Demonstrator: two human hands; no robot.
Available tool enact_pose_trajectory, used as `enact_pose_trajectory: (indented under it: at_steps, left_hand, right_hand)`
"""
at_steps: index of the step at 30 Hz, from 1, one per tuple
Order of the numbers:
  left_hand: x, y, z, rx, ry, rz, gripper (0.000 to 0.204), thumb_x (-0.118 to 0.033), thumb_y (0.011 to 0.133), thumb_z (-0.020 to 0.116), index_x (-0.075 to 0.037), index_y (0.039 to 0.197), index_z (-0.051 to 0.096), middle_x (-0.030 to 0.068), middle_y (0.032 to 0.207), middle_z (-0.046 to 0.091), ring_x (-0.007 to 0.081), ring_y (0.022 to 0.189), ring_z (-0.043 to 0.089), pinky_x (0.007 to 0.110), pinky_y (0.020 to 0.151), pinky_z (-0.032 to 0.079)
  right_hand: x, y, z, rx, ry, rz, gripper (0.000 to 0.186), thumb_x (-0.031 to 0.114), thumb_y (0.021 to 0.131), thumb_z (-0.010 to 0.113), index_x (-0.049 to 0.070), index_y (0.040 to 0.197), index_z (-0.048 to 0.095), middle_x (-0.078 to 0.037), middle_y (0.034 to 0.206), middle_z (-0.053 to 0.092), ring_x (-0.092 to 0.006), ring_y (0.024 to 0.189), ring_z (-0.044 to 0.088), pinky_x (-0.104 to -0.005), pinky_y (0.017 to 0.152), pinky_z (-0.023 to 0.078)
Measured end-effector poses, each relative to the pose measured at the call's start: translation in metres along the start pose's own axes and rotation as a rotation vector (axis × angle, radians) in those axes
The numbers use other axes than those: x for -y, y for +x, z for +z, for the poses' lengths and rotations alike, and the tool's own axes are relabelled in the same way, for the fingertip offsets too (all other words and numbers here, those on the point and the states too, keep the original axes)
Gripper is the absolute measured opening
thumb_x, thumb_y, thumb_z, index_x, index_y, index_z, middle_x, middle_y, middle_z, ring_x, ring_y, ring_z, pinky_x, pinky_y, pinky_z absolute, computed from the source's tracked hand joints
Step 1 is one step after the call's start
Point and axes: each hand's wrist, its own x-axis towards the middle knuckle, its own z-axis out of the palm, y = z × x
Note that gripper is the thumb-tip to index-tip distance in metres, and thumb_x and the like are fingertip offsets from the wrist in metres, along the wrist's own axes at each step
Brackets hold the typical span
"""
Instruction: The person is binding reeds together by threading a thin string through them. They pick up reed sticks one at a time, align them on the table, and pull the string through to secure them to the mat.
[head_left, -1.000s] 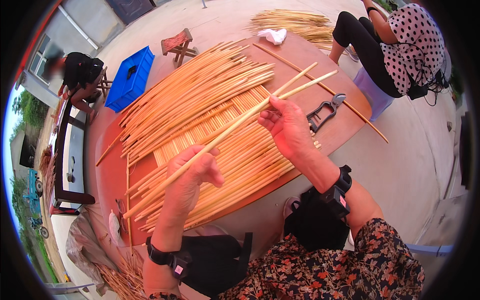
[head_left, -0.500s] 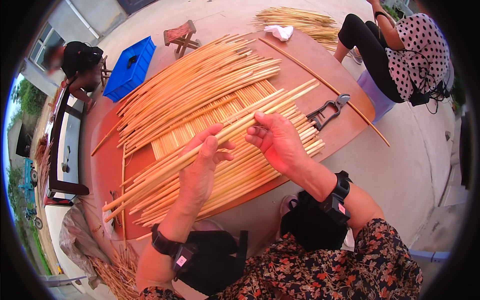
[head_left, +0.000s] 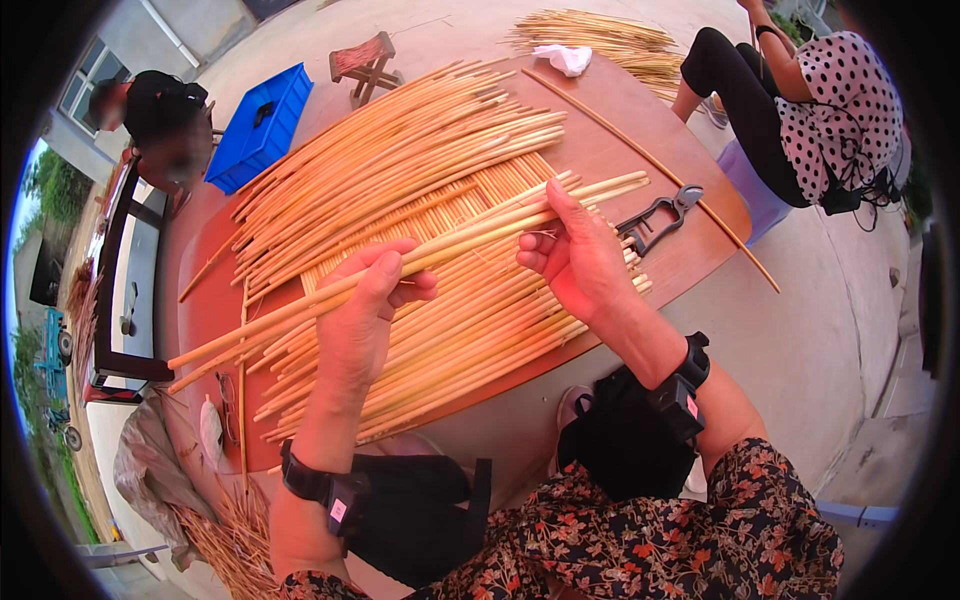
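My left hand (head_left: 362, 310) is closed round a couple of long pale sticks (head_left: 470, 236), its thumb on top. They slant up to the right above the table. My right hand (head_left: 588, 262) grips the same sticks farther right, thumb over them and fingers curled beneath. A thin strand, too fine to name, shows by its fingers. Below my hands lies a layer of loose sticks (head_left: 450, 345). Beyond them is a row of sticks set crosswise (head_left: 505, 185), partly covered by another spread of sticks (head_left: 400, 150). Pruning shears (head_left: 658, 217) rest to the right of my right hand.
The reddish table (head_left: 690, 255) also bears a single long stick (head_left: 630, 155) and a white cloth (head_left: 563, 59). A blue crate (head_left: 238, 160) and folding stool (head_left: 362, 66) stand beyond. A stick bundle (head_left: 600, 40) lies farther off. Two other people (head_left: 845, 100) sit at either side.
The held sticks have shifted left and flattened a little. My left hand has moved left, my right hand slightly right and up, so they are farther apart.
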Motion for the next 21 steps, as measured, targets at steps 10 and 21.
enact_pose_trajectory:
  at_steps: [10, 21]
  left_hand:
    - [0.001, 0.002, -0.004, -0.032, -0.078, -0.055, 0.031, -0.025, 0.103, 0.062, 0.002, 0.117, 0.064, 0.0143, 0.103, 0.071, 0.023, 0.09, 0.071, 0.035, 0.081, 0.061]
    - [0.004, 0.006, -0.019, -0.116, -0.072, -0.136, 0.03, -0.028, 0.101, 0.064, -0.006, 0.121, 0.064, 0.0107, 0.112, 0.072, 0.0256, 0.101, 0.071, 0.035, 0.084, 0.059]
  right_hand:
    - [0.0, 0.001, 0.002, 0.045, -0.028, -0.04, 0.017, 0.017, 0.101, 0.062, 0.001, 0.105, 0.065, -0.005, 0.089, 0.066, -0.0143, 0.078, 0.067, -0.0293, 0.072, 0.061]
    - [0.002, 0.001, 0.003, 0.126, -0.038, -0.071, 0.026, 0.023, 0.103, 0.062, 0.0, 0.116, 0.065, -0.005, 0.099, 0.066, -0.0148, 0.085, 0.067, -0.0304, 0.078, 0.06]
